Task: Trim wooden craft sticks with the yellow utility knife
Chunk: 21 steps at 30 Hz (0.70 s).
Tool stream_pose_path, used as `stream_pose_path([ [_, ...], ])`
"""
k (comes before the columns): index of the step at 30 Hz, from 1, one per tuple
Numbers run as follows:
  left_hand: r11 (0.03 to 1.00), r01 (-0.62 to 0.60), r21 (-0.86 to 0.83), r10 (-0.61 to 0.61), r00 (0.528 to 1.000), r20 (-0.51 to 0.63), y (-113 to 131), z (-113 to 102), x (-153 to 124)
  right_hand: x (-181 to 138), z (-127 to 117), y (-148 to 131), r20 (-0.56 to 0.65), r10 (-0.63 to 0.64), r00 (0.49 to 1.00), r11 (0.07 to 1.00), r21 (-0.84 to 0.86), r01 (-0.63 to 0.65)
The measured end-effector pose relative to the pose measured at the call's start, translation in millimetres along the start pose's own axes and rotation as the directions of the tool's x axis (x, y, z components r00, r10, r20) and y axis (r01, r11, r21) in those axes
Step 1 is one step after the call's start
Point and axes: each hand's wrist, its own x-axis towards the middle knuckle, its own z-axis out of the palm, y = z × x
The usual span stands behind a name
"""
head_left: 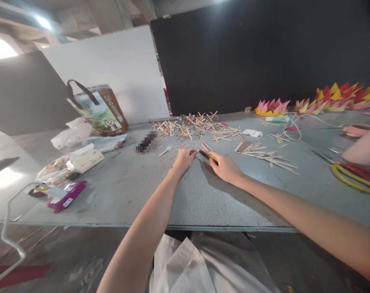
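My left hand (184,160) is above the grey table, fingers closed in a pinch. Whatever lies between thumb and forefinger is too small to make out. Close beside it, my right hand (226,167) is wrapped round a slim black-and-yellow hand tool (205,154), whose dark end points at my left fingertips. A short reddish piece (203,145) shows just beyond that tool. Past both hands lies a heap of small wooden sticks (200,124), many crossed over one another. More loose flat sticks (270,155) are spread to the right of my right hand.
Large scissors (352,175) with yellow and red handles lie at right, by another person's arm (363,144). Folded paper crowns (273,106), a glue stick (276,119) and a white cable (290,132) sit behind. Leftward are a shopping bag (101,110) and a purple packet (67,197).
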Motion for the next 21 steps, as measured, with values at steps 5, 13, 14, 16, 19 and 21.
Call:
stream_pose_path([
  [5,0.999,0.011,-0.030,-0.010,1.000,0.013,0.3,2.9,-0.7,-0.2,-1.8,-2.0,0.003,0.007,1.000,1.000,-0.002,-0.007],
  [13,1.000,-0.015,0.000,0.015,1.000,0.000,6.5,0.9,-2.4,2.1,-1.2,0.0,0.023,0.011,1.000,1.000,0.006,-0.012],
  [14,1.000,-0.013,0.008,0.013,1.000,-0.003,7.5,0.7,-2.3,2.3,-1.2,-0.1,0.025,0.014,1.000,1.000,0.006,-0.014],
  [16,1.000,-0.007,0.025,0.007,1.000,-0.003,9.3,0.5,-2.2,2.1,-1.7,-1.0,0.030,0.018,0.999,1.000,0.008,-0.018],
  [19,0.999,-0.007,0.051,0.006,1.000,0.002,12.7,0.0,-2.2,1.4,-3.3,-3.7,0.035,0.022,0.999,1.000,0.009,-0.022],
  [21,0.998,-0.017,0.066,0.016,1.000,0.003,15.3,-0.7,-2.8,1.2,-3.6,-5.5,0.039,0.020,0.999,1.000,0.009,-0.020],
])
